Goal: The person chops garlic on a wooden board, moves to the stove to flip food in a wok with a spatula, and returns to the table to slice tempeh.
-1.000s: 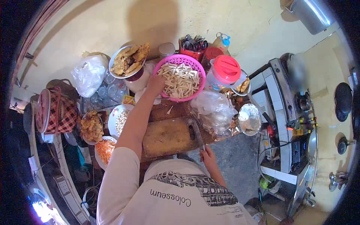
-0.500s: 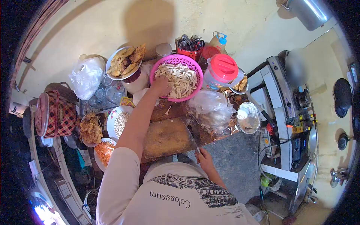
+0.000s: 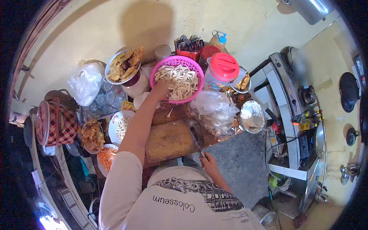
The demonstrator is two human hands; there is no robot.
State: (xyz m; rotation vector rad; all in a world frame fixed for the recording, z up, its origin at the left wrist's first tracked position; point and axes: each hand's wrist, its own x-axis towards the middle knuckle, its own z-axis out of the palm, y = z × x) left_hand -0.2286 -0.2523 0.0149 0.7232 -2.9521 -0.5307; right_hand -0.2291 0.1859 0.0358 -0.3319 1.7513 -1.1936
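My left hand [image 3: 160, 89] reaches into a pink plastic basket [image 3: 201, 73] and lies against the pale cut strips [image 3: 181, 85] heaped in it. Its fingertips are hidden, so I cannot see whether they grip any. My right hand [image 3: 209, 162] is closed around the handle of a knife [image 3: 196, 141]. The blade points away from me, along the right edge of a worn wooden cutting board [image 3: 165, 142], low over the table.
Left are bowls of shredded orange food [image 3: 106, 156], fried food [image 3: 92, 136] and small white pieces [image 3: 122, 126]. A plastic bag [image 3: 212, 109], red-lidded container [image 3: 225, 66] and foil-like bowl [image 3: 253, 115] stand right. A stove [image 3: 285, 88] is further right.
The view has shifted slightly. My left hand stays in the basket, and my right hand still holds the knife beside the board.
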